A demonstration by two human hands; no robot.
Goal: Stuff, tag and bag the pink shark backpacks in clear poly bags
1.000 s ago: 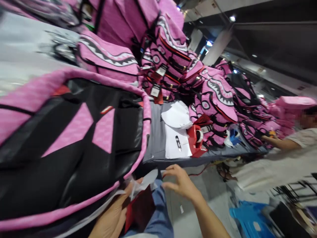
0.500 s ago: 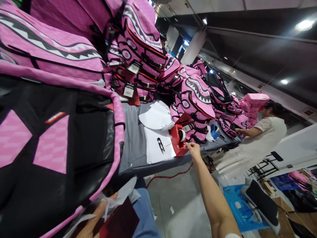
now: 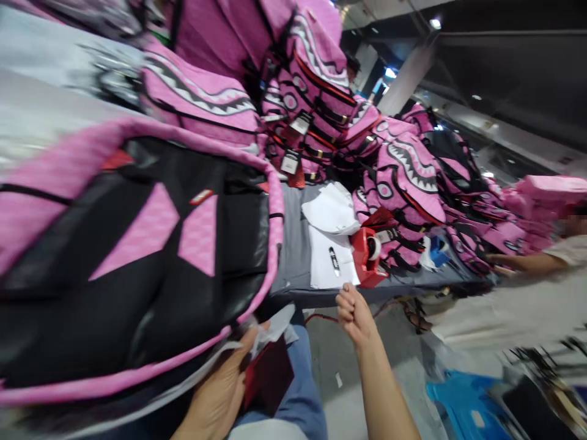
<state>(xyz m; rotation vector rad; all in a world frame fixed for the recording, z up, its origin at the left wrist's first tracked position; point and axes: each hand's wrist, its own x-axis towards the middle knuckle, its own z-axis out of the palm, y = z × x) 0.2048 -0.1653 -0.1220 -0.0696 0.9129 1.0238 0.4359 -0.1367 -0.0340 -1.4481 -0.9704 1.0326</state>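
A black backpack panel with pink patches and pink piping (image 3: 243, 244) lies before me on the left, its back side up. At its lower edge my left hand (image 3: 224, 382) is closed on crumpled clear plastic (image 3: 278, 322), with a dark red card (image 3: 269, 376) hanging beside the fingers. My right hand (image 3: 354, 311) is pinched shut in front of the table edge, just below the white papers (image 3: 321, 272). Whatever its fingertips hold is too small to make out. Close by on its right stands a red tape dispenser (image 3: 369, 275) with a white roll (image 3: 375, 248).
Pink shark-mouth backpacks (image 3: 408, 165) with hang tags are piled along the grey-covered table (image 3: 293, 256). A black marker-like item (image 3: 334, 261) lies on the papers. A person in light clothes (image 3: 541, 305) stands at the right, near a blue plastic sheet (image 3: 468, 397) on the floor.
My right hand has drawn back from the tape dispenser towards me. The view has swung left, showing more of the black-backed backpack. My left hand keeps its hold on the plastic.
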